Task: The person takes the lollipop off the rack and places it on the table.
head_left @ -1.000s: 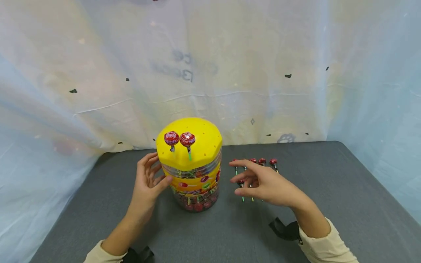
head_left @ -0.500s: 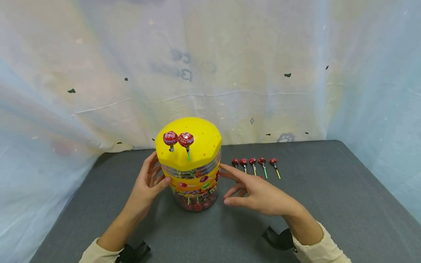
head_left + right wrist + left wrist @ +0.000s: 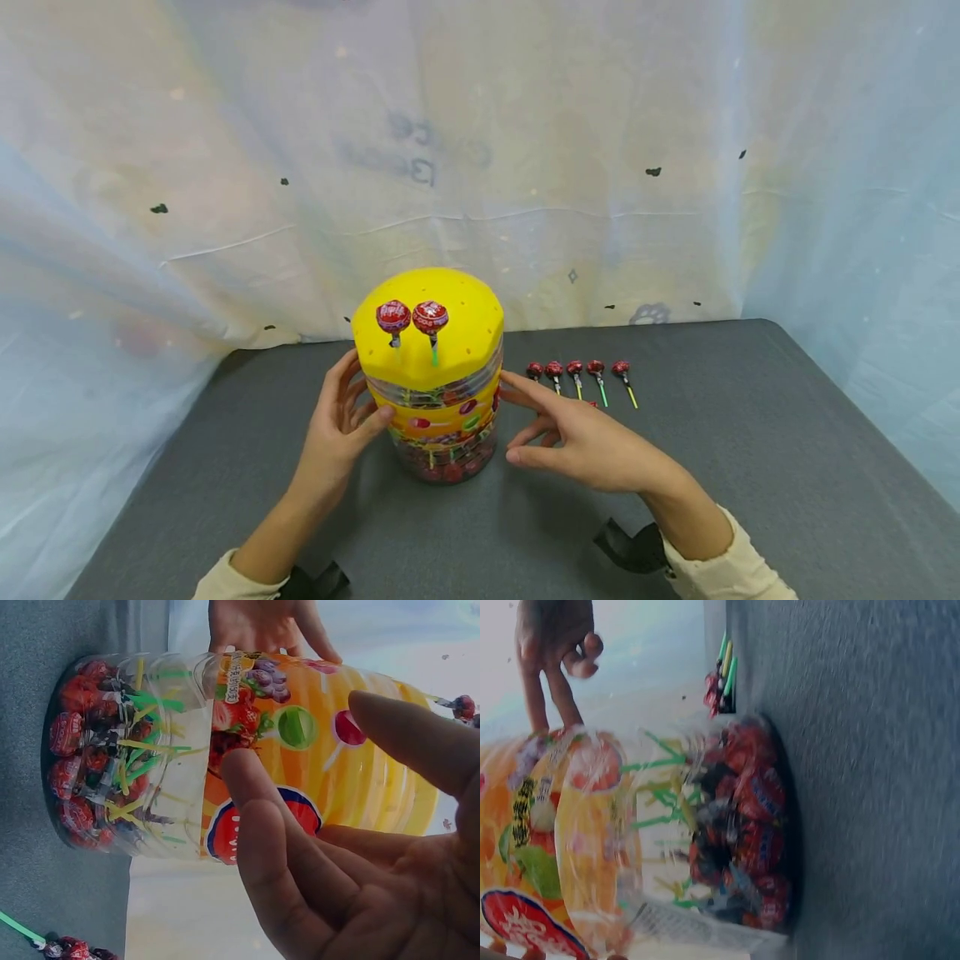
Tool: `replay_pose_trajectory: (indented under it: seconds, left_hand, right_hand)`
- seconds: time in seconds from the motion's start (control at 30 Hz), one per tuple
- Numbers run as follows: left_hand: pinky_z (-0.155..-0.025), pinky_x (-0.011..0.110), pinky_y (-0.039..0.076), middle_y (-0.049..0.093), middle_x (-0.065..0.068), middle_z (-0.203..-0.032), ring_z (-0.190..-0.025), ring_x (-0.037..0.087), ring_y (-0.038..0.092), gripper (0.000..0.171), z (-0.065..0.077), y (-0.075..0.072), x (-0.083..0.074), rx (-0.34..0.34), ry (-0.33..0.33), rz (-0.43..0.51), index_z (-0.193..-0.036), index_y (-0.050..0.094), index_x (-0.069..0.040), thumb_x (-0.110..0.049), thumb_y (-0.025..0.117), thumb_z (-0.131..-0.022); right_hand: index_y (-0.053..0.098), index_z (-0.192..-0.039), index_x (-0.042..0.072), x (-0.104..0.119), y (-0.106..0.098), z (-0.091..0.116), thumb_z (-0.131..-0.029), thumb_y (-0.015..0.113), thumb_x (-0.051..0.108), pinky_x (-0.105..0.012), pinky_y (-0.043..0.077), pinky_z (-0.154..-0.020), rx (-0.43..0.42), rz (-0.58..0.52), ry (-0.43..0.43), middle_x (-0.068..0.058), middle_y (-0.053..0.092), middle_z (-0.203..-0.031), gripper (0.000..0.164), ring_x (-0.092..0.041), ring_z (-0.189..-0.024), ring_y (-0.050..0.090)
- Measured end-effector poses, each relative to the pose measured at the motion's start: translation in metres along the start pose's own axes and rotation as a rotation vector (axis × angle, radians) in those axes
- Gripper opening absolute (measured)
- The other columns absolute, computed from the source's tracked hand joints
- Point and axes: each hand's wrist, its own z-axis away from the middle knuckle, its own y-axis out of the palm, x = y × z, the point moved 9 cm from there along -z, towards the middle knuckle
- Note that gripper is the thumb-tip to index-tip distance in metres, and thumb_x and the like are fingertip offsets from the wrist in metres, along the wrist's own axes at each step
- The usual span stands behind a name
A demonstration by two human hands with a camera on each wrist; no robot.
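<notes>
A clear plastic candy jar [image 3: 442, 417] stands upright on the dark tabletop, with a fruit-printed label and a yellow lid [image 3: 450, 287]. Red-wrapped lollipops with green and yellow sticks fill its bottom [image 3: 75, 754]. Two more lollipops [image 3: 431, 317] sit at the front of the lid. My left hand [image 3: 337, 425] holds the jar's left side, thumb in front and fingers curving behind. At the right side my right hand [image 3: 581, 437] touches the label with an extended index finger. Its other fingers are loosely bent, the thumb apart from the jar in the head view.
Several lollipops [image 3: 574, 368] lie in a row right of the jar, partly hidden behind my right hand. The grey-black tabletop [image 3: 750, 433] stretches right. A pale patterned curtain [image 3: 525, 167] hangs behind and along both sides.
My right hand has moved left from over the loose lollipops to the jar's right side, uncovering the row. The jar has turned slightly, its front lollipops shifting right. The left hand stays at the jar.
</notes>
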Motion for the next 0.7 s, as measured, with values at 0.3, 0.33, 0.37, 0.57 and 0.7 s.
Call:
replay_pose_trajectory:
  seconds: [0.3,0.33,0.37,0.57,0.7]
  left_hand:
    - [-0.104,0.030,0.039,0.028,-0.007,-0.155,-0.138,0.016,0.031,0.076,0.013,0.009,-0.009,-0.131,-0.003,-0.098,-0.153,0.025,-0.027,-0.008,0.068,-0.094]
    - [-0.102,0.027,0.041,0.028,-0.007,-0.155,-0.138,0.016,0.031,0.076,0.015,0.010,-0.010,-0.139,-0.010,-0.102,-0.153,0.026,-0.027,-0.009,0.069,-0.093]
    - [-0.101,0.026,0.042,0.028,-0.008,-0.155,-0.138,0.016,0.032,0.076,0.016,0.011,-0.011,-0.146,-0.017,-0.106,-0.152,0.026,-0.028,-0.010,0.070,-0.093]
    - [-0.096,0.023,0.053,0.028,-0.006,-0.154,-0.138,0.023,0.037,0.075,0.025,0.018,-0.018,-0.144,-0.051,-0.126,-0.149,0.030,-0.027,-0.016,0.074,-0.091]
    - [-0.092,0.027,0.057,0.029,-0.005,-0.153,-0.137,0.026,0.040,0.074,0.030,0.022,-0.021,-0.132,-0.060,-0.107,-0.148,0.030,-0.027,-0.016,0.075,-0.090]
  right_hand:
    - [0.016,-0.158,0.036,-0.006,-0.007,-0.004,-0.095,0.069,0.032,-0.034,0.055,-0.095,-0.050,-0.026,0.010,-0.003,0.035,-0.161,0.083,-0.011,-0.105,0.069]
    - [0.016,-0.158,0.036,-0.007,-0.008,-0.005,-0.095,0.069,0.031,-0.035,0.055,-0.095,-0.056,-0.030,0.009,-0.004,0.035,-0.161,0.083,-0.012,-0.105,0.069]
    - [0.015,-0.159,0.035,-0.008,-0.009,-0.005,-0.095,0.069,0.029,-0.035,0.055,-0.094,-0.061,-0.033,0.006,-0.005,0.034,-0.161,0.084,-0.013,-0.105,0.069]
    - [0.012,-0.160,0.031,-0.016,-0.013,-0.012,-0.095,0.068,0.023,-0.031,0.057,-0.087,-0.104,-0.055,0.000,-0.008,0.028,-0.164,0.086,-0.017,-0.108,0.069]
    - [0.012,-0.160,0.031,-0.019,-0.015,-0.015,-0.095,0.069,0.023,-0.032,0.057,-0.085,-0.131,-0.058,-0.007,-0.008,0.027,-0.164,0.087,-0.018,-0.109,0.068]
